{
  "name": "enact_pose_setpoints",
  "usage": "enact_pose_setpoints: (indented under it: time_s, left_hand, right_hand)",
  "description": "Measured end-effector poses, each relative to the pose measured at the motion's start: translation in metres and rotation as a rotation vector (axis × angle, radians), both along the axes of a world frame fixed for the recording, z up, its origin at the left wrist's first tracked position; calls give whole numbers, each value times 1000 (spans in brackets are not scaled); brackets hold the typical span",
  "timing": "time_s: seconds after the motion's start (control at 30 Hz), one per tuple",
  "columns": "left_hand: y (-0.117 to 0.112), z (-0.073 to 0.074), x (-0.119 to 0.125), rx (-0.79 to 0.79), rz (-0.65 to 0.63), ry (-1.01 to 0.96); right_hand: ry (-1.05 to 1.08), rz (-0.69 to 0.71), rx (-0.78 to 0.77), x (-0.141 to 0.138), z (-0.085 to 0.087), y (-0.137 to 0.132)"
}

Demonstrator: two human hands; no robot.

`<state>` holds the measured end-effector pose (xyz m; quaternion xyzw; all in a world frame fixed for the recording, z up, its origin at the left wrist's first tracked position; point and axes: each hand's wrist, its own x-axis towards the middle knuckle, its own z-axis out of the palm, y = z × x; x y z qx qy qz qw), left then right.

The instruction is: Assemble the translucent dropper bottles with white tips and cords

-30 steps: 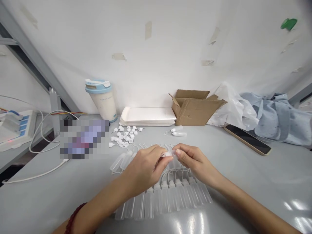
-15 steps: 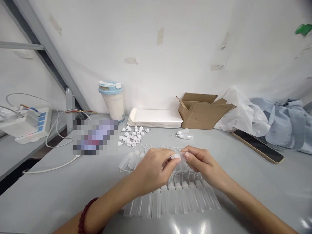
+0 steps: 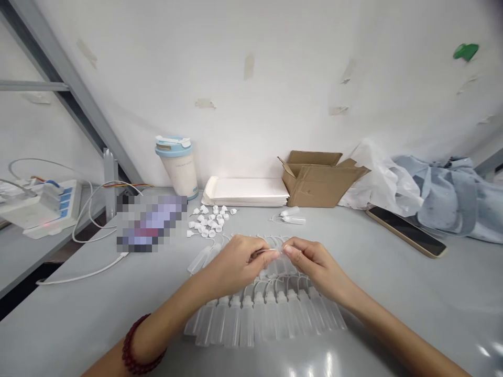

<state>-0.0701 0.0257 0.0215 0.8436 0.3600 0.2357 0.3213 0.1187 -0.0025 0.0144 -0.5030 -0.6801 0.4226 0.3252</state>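
My left hand (image 3: 236,264) and my right hand (image 3: 310,262) meet over the grey table (image 3: 78,314), fingertips pinched together on a small clear plastic bottle (image 3: 277,255) between them. Beneath and in front of the hands lies a row of several clear plastic bottles (image 3: 267,314) side by side, with a second row (image 3: 204,256) partly hidden behind the hands. A heap of small white caps (image 3: 208,222) sits beyond the left hand. Two more small bottles (image 3: 290,215) lie further back.
At the back stand a blue-lidded cup (image 3: 176,165), a stack of white sheets (image 3: 247,191), an open cardboard box (image 3: 322,178), a plastic bag (image 3: 383,183) and blue cloth (image 3: 448,191). A phone (image 3: 406,231) lies right. A power strip (image 3: 39,204) and cables (image 3: 78,275) are left.
Both hands stayed pinched together on the small bottle. The view shifted slightly, and the hands moved a little closer to each other.
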Motion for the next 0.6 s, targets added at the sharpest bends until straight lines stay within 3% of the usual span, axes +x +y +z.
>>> enact_pose_setpoints:
  time_s: [0.27, 0.43, 0.5, 0.6]
  left_hand:
    - [-7, -10, 10, 326, 42, -5]
    - [7, -12, 2, 334, 45, 59]
    - [21, -11, -9, 366, 112, 111]
    - [47, -16, -31, 486, 332, 240]
  right_hand:
    - [64, -25, -13, 2, -7, 6]
    - [80, -1, -1, 6, -12, 15]
    - [39, -65, 88, 12, -14, 22]
    - [-111, -201, 267, 29, -17, 36]
